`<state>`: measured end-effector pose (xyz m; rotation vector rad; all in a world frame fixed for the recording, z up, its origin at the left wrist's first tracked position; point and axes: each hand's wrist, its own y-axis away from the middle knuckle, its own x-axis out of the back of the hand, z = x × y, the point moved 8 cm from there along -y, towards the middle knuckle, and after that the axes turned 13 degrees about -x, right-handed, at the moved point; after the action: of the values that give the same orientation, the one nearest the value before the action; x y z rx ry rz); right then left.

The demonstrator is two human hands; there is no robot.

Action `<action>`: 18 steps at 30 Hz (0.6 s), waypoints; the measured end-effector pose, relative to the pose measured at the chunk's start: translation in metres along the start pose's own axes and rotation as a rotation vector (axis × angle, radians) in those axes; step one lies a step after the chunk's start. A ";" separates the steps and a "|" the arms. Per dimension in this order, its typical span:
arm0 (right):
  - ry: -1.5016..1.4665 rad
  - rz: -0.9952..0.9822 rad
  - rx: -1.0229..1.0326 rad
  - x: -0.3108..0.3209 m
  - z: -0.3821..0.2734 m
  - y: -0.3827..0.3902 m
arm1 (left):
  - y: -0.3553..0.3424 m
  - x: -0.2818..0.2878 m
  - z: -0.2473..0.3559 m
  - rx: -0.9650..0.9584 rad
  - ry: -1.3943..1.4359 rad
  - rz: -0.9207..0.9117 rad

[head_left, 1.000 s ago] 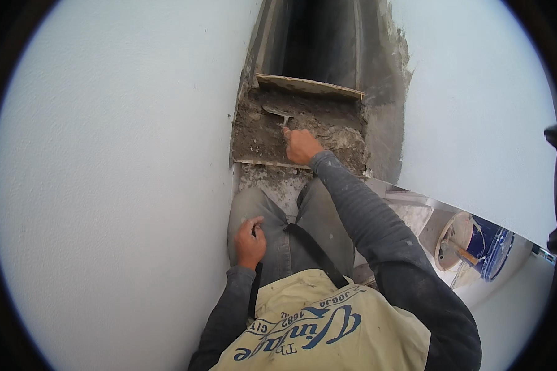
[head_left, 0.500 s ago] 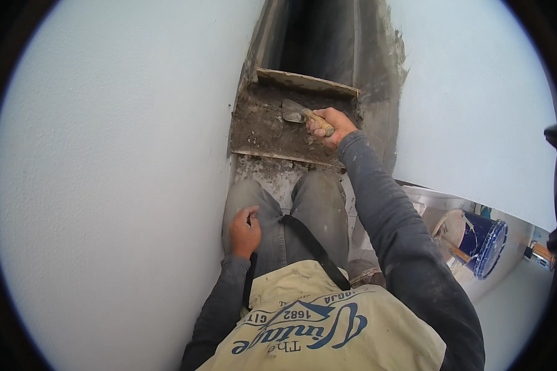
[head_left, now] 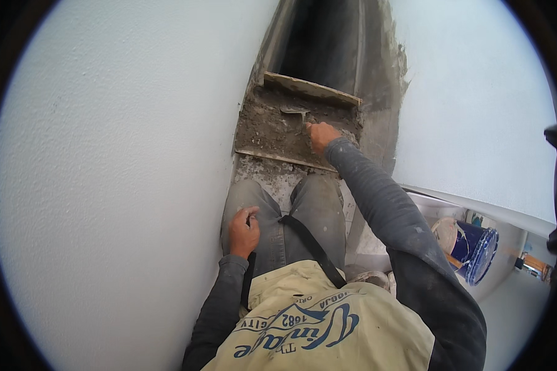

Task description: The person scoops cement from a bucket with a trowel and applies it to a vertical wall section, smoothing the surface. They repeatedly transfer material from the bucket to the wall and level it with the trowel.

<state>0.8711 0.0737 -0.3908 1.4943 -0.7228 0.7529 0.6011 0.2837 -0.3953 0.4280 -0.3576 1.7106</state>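
Observation:
My right hand [head_left: 323,136] is closed around the handle of a small trowel [head_left: 296,112], and hides most of that handle. The trowel's blade is turned nearly edge-on, touching the dark, crumbly mortar [head_left: 267,127] inside a shallow bed. Two thin boards bound this bed: a far board [head_left: 312,88] standing on edge and a near strip [head_left: 284,159] in front of my knees. On my left thigh lies my left hand [head_left: 244,234], loosely curled, a gap between thumb and forefinger and nothing visible in it.
A white wall [head_left: 117,185] rises close on my left. To the right stands another white wall [head_left: 470,111] with a rough grey cement edge [head_left: 380,111]. Beyond the far board is a dark opening [head_left: 322,40]. A blue bucket [head_left: 474,250] sits at the lower right.
My right hand has shifted slightly left and down and rolled over, tilting the trowel blade from flat to edge-on. My left hand stays on the thigh. The view has shifted a little.

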 end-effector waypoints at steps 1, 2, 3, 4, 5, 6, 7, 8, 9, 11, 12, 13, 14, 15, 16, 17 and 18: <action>0.009 0.021 0.026 0.003 0.005 0.007 | 0.000 -0.002 -0.002 0.044 0.017 -0.006; 0.039 -0.012 0.028 0.006 0.015 0.013 | -0.002 -0.002 0.000 0.021 0.004 0.000; 0.077 -0.031 0.007 0.011 0.024 0.019 | -0.004 -0.003 0.001 0.030 0.004 -0.003; 0.093 -0.050 0.017 0.016 0.025 0.025 | -0.004 -0.005 -0.001 0.063 0.014 -0.010; 0.120 -0.046 0.009 0.025 0.027 0.027 | -0.007 -0.005 0.003 0.024 0.003 -0.003; 0.138 -0.056 0.024 0.031 0.027 0.030 | -0.007 -0.005 0.004 0.021 -0.003 -0.007; 0.164 -0.048 -0.020 0.037 0.032 0.030 | -0.006 -0.004 0.003 0.044 -0.011 -0.013; 0.182 -0.045 -0.040 0.040 0.033 0.028 | -0.005 -0.003 0.004 0.038 -0.020 -0.019; 0.202 0.016 -0.065 0.045 0.034 0.025 | -0.004 -0.002 0.004 0.042 -0.029 -0.021; 0.054 0.034 -0.072 0.038 0.033 0.018 | -0.004 -0.001 0.005 0.038 -0.033 -0.025; -0.015 0.071 -0.089 0.033 0.035 0.014 | -0.005 -0.001 0.006 0.027 -0.025 -0.025; 0.012 0.058 -0.085 0.021 0.039 0.012 | -0.006 -0.002 0.007 0.012 0.000 -0.022; 0.041 0.046 -0.075 0.010 0.041 0.010 | -0.006 -0.002 0.007 0.018 -0.009 -0.022; 0.084 -0.002 -0.089 -0.003 0.043 0.009 | -0.007 -0.002 0.007 0.024 -0.009 -0.024; 0.010 0.016 -0.114 -0.005 0.048 0.009 | -0.006 -0.002 0.005 0.050 -0.002 -0.018; 0.008 0.028 -0.103 -0.006 0.050 0.011 | -0.006 -0.001 0.005 0.048 -0.001 -0.008; 0.004 0.036 -0.128 -0.006 0.055 0.015 | -0.007 -0.001 0.004 0.056 0.005 -0.016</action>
<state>0.8581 0.0176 -0.3886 1.3675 -0.7823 0.7229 0.6082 0.2817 -0.3919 0.4667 -0.3023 1.7090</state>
